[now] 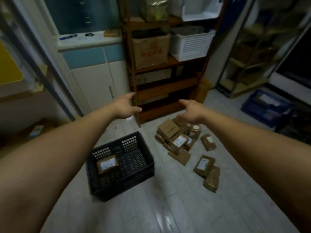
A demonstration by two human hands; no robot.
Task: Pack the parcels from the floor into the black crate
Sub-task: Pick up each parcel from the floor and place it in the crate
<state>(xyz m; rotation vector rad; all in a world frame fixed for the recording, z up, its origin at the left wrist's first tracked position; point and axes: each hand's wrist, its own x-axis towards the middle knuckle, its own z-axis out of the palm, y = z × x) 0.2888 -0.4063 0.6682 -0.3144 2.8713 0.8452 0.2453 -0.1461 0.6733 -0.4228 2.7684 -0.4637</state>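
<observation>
both arms stretched forward above the crate (134, 167), left hand (125, 107) and right hand (191, 112) spread loose, palms facing each other, grasping nothing. one parcel (107, 164) lies inside the crate at its left; the pile (178, 138) sits on the floor right of the crate.

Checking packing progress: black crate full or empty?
Nearly empty. The black crate holds one labelled parcel in its left corner; the rest of its slatted bottom shows bare.
</observation>
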